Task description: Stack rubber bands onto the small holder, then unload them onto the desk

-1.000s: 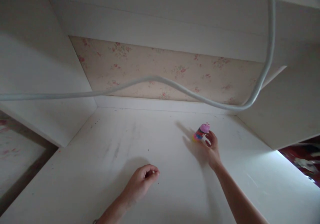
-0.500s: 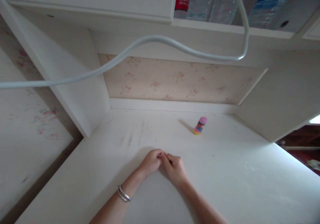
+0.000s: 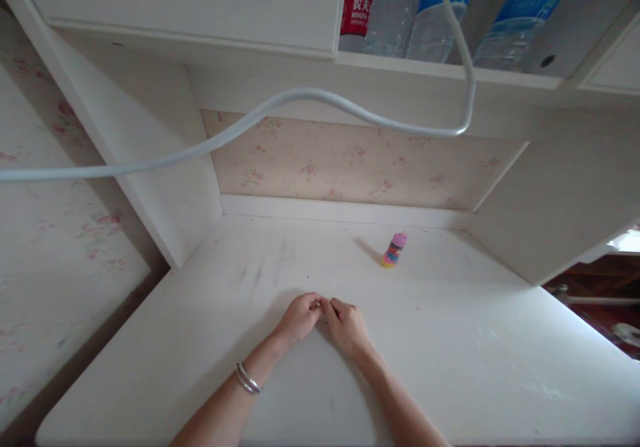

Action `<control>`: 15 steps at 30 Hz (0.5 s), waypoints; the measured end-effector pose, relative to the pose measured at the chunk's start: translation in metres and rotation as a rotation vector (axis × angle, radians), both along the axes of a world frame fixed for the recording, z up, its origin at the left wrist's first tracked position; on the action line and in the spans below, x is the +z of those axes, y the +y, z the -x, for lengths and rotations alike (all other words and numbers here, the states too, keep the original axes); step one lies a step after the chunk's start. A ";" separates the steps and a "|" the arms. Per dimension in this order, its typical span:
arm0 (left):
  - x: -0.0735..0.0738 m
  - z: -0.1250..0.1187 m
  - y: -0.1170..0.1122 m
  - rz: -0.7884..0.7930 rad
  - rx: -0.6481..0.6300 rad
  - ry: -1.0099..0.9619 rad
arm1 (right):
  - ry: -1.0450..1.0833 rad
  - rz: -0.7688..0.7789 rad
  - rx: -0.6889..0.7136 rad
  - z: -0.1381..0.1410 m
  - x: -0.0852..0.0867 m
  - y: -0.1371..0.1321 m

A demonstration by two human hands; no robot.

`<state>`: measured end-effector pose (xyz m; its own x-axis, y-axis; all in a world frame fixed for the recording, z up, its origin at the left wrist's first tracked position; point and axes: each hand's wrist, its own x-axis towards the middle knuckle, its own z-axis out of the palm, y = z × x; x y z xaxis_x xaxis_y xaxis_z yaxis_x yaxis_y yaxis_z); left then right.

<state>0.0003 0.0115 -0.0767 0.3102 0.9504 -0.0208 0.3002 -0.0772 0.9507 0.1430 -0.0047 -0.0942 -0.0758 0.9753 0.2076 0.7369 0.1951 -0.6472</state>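
My left hand [image 3: 299, 318], with silver bangles [image 3: 247, 378] on its wrist, is closed in a pinch just above the white desk [image 3: 300, 407]. Its fingertips meet those of my right hand [image 3: 347, 327], which is curled closed as well. Something very small may be between the fingers, but I cannot make it out. Beyond the hands, to the right, a small colourful bottle [image 3: 394, 250] with a pink top and yellow base stands on the desk, casting a shadow to its left.
A white cable [image 3: 310, 94] hangs across the view in front of the shelf. Plastic water bottles [image 3: 390, 14] stand on the upper shelf. White side panels [image 3: 155, 160] bound the desk left and right, and floral wallpaper [image 3: 350, 160] covers the back.
The view has tilted and shifted slightly, showing more of the upper shelf and the desk's front. My hands stay together, with a slightly wider gap below the touching fingertips.
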 end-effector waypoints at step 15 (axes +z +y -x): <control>-0.011 -0.003 0.002 0.263 0.025 0.101 | 0.064 0.126 0.171 -0.018 -0.033 0.018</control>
